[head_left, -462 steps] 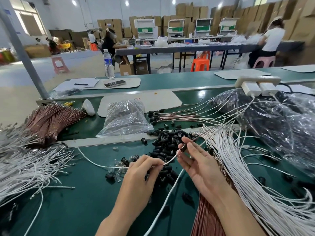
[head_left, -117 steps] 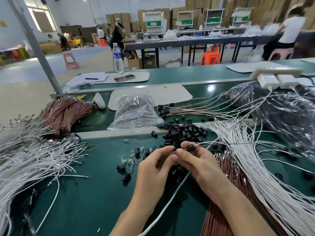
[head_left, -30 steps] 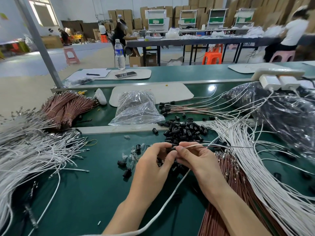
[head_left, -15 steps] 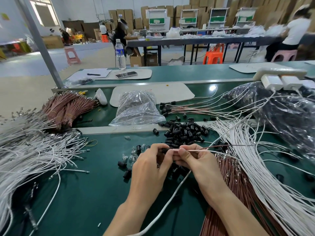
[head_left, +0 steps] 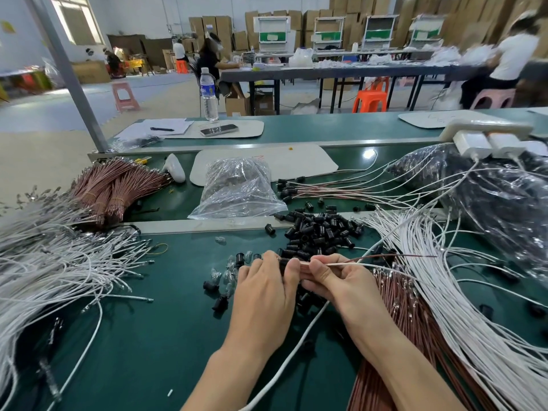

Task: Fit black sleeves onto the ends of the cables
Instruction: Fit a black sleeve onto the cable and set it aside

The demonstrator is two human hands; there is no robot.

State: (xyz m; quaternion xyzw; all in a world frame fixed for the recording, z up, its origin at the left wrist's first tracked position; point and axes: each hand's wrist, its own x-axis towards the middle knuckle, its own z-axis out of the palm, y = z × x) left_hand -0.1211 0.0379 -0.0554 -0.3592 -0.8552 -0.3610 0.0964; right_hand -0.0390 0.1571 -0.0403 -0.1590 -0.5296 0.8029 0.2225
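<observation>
On the cable (head_left: pixel 350 264), hands (head_left: pixel 264 295) (head_left: pixel 341 281) still together

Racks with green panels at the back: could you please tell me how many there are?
4, in a row behind the far table: leftmost rack, the next, third, rightmost. Others may be hidden.

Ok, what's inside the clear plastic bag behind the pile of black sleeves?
A dark heap shows through the clear plastic bag, bunched toward its far end. Crinkles and glare hide what the pieces are.
</observation>
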